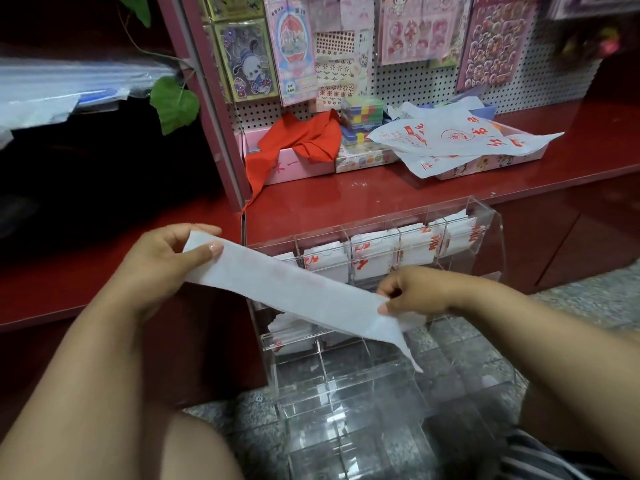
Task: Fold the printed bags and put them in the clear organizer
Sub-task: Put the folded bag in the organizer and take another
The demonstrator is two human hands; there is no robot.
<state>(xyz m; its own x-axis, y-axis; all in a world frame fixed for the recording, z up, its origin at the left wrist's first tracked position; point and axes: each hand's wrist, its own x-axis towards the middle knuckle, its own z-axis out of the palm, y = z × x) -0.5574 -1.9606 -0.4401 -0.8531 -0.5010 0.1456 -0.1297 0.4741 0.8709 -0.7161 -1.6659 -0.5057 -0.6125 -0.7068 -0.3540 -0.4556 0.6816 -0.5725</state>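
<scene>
L hand & R hand pinch ends of bag, folded to long white strip w/ faint red print.

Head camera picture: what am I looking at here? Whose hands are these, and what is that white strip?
No machine here. A person wears a camera on the head, looking down at their own hands. The left hand and right hand each pinch one end of a white bag, already folded into a long strip. Behind it stands a clear organizer on the floor; its top compartments hold folded bags. On the red shelf lie unfolded printed bags, a red cloth and boxes of small goods.
</scene>
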